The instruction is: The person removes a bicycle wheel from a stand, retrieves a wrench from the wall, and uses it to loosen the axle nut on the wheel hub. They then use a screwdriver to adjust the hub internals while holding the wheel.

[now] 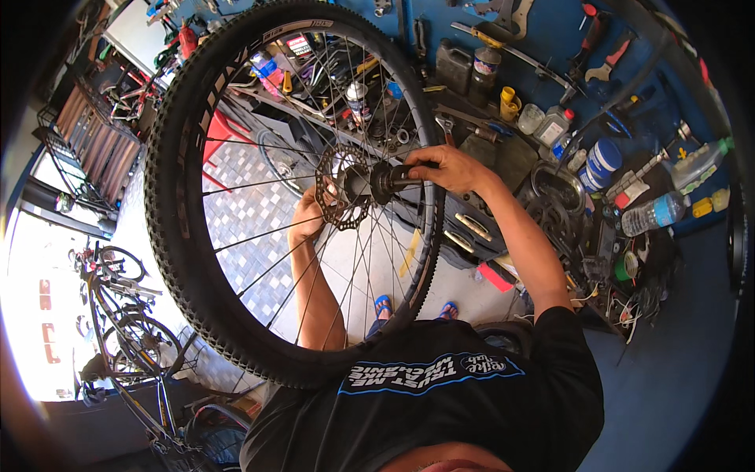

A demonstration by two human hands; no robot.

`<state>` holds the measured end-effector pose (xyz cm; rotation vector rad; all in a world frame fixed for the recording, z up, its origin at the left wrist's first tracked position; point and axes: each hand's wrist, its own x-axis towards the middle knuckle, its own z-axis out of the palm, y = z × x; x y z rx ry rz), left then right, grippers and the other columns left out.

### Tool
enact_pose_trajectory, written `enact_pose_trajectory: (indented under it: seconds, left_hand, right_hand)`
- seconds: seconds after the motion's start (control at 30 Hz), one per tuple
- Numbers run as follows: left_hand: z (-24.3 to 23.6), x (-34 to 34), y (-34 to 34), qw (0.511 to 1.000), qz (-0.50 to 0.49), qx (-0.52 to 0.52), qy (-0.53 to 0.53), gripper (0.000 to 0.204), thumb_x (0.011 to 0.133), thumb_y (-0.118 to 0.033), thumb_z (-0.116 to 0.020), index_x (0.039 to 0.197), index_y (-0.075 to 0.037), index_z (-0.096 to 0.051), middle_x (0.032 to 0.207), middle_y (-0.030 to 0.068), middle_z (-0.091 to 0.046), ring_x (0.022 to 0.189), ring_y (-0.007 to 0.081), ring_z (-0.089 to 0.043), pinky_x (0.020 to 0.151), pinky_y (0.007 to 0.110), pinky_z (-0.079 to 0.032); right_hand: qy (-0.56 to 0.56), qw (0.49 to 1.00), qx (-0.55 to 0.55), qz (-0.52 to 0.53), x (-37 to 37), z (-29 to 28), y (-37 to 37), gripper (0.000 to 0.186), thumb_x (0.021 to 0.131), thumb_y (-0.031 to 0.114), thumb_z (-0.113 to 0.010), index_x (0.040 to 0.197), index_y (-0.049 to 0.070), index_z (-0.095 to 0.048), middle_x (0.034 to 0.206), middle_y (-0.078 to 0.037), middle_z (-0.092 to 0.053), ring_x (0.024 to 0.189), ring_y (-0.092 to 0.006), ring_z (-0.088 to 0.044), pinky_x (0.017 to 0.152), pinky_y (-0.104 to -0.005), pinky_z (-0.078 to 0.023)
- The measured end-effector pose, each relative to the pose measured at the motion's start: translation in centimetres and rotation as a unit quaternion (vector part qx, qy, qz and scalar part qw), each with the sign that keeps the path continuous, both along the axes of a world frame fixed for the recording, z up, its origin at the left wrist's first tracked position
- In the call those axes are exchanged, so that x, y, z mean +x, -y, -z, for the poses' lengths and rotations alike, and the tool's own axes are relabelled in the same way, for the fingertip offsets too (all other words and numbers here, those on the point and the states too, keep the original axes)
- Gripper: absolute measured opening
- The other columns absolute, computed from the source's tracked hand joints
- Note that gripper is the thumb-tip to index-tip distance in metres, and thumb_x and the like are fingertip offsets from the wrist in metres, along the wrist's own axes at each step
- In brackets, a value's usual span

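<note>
A bicycle wheel with a knobby black tire (161, 216) stands upright in front of me, its spokes running to a dark hub (358, 185). A perforated disc brake rotor (339, 160) sits on the hub's left side. My left hand (309, 215) is at the rotor, its fingers curled around the hub end and partly hidden behind the disc. On the opposite side, my right hand (446, 168) pinches a dark cylindrical part (405, 174) at the hub's end. Whether that part is separate from the hub, I cannot tell.
A cluttered workbench lies beyond and to the right, with a water bottle (654, 214), a blue-and-white tub (603, 157) and a black jug (454, 67). Tools hang on the blue wall (550, 39). Several bicycles (149, 338) stand at left, near a red chair (224, 138).
</note>
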<state>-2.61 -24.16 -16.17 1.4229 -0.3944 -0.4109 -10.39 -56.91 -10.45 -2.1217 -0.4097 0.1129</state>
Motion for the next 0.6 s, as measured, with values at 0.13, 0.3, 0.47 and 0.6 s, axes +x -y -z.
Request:
enact_pose_trajectory:
  seconds: [0.13,0.3,0.47,0.6]
  left_hand:
    - [1.5,1.0,-0.1,0.999,0.016,-0.003,-0.04,0.041,0.107,-0.042,-0.059,0.08,-0.011,-0.053,0.071,-0.0014,-0.052,0.06,0.0104,-0.046,0.054,0.029,-0.036]
    - [2.1,1.7,-1.2,0.993,-0.002,0.039,-0.109,0.034,0.101,-0.037,-0.069,0.098,-0.004,-0.062,0.08,0.0053,-0.063,0.069,0.0184,-0.062,0.06,0.032,-0.049]
    - [3.3,1.8,-1.1,0.995,-0.015,-0.033,-0.091,0.032,0.101,-0.035,-0.065,0.095,-0.004,-0.059,0.073,0.0033,-0.059,0.062,0.0162,-0.057,0.058,0.031,-0.046]
    - [1.9,0.7,-0.2,0.997,0.012,0.066,-0.028,0.027,0.104,-0.027,-0.059,0.084,-0.01,-0.051,0.072,-0.0028,-0.047,0.065,0.0108,-0.048,0.058,0.029,-0.038]
  right_hand:
    - [0.063,0.998,0.015,-0.013,0.3,0.2,0.3,0.03,0.098,0.033,-0.071,0.112,0.006,-0.072,0.094,-0.01,-0.072,0.087,-0.0239,-0.067,0.08,-0.0387,-0.05]
    - [0.058,0.997,-0.042,-0.006,-0.3,-1.8,0.5,0.034,0.097,0.037,-0.071,0.112,0.006,-0.072,0.104,-0.012,-0.074,0.097,-0.0307,-0.07,0.086,-0.0406,-0.051]
    - [0.111,0.993,-0.044,-0.002,-0.6,-1.5,0.1,0.031,0.097,0.033,-0.072,0.114,0.007,-0.074,0.108,-0.012,-0.075,0.101,-0.0338,-0.069,0.09,-0.0431,-0.051]
    - [0.084,0.996,-0.039,-0.003,-1.7,-1.1,0.9,0.029,0.096,0.031,-0.073,0.113,0.007,-0.074,0.105,-0.012,-0.075,0.099,-0.0312,-0.069,0.088,-0.0416,-0.052]
